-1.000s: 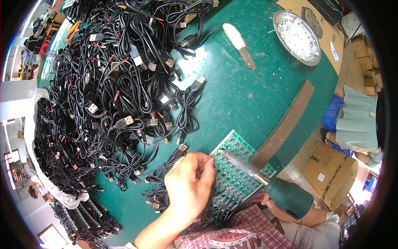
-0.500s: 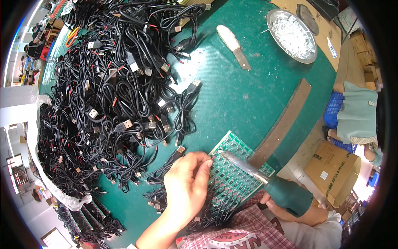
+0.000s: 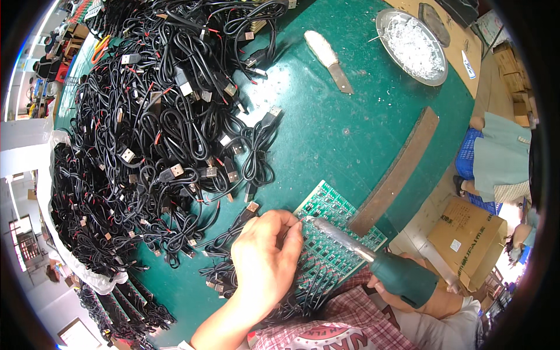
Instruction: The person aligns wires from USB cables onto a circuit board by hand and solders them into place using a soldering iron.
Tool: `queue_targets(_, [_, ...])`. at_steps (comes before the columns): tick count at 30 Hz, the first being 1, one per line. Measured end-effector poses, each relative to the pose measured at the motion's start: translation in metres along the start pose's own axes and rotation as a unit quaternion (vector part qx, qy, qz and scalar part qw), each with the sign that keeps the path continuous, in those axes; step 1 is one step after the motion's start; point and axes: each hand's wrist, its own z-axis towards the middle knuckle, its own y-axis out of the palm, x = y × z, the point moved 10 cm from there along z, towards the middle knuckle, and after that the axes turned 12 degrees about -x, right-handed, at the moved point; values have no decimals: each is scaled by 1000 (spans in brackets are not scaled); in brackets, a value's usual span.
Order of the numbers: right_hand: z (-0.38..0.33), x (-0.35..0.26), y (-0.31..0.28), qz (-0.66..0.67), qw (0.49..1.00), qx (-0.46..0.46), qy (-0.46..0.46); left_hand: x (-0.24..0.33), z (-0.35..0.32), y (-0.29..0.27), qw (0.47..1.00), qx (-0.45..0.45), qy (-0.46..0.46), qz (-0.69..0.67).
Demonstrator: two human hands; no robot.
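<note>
A green circuit board (image 3: pixel 326 198) with many small parts lies on the table in front of me. My left hand (image 3: pixel 265 254) is closed in a pinch at the board's left edge. It grips a thin wire of a black cable, mostly hidden by the fingers. My right hand (image 3: pixel 434 297) is wrapped round the dark green handle of a soldering iron (image 3: pixel 344 238). The iron's tip sits right beside my left fingertips, over the board. Several black cables (image 3: pixel 312 294) run off the board's near side.
A big heap of black USB cables (image 3: pixel 169 128) covers the table's left. A brown curved strip (image 3: pixel 399 172) touches the board's right side. Farther off lie a knife with a wrapped handle (image 3: pixel 321 48) and a metal dish of white bits (image 3: pixel 411 49). A cardboard box (image 3: pixel 466 239) stands at right.
My left fingers have shifted slightly right over the board, and the red wire end seen at their tips is now barely visible. The iron's tip has dropped slightly toward them.
</note>
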Motion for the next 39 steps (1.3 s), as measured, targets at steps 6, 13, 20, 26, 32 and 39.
queue_targets(6, [3,0,1,-65,998,-24,-9,-1,0,-1,1000,4,-8,-5])
queue_targets(13, [6,-12,-4,-62,998,-17,10,-2,0,-1,1000,5,-12,-14])
queue_targets(20, [13,-19,-7,-39,997,-32,58,-3,0,0,1000,0,-11,-11])
queue_targets(26, [22,-28,-8,-6,996,-84,7,3,-12,-10,995,53,31,84])
queue_targets(32, [-27,39,9,235,952,-15,194,31,-38,-36,977,65,113,170])
queue_targets(39, [16,-18,-6,80,993,-45,70,-47,-78,-94,926,130,-11,355])
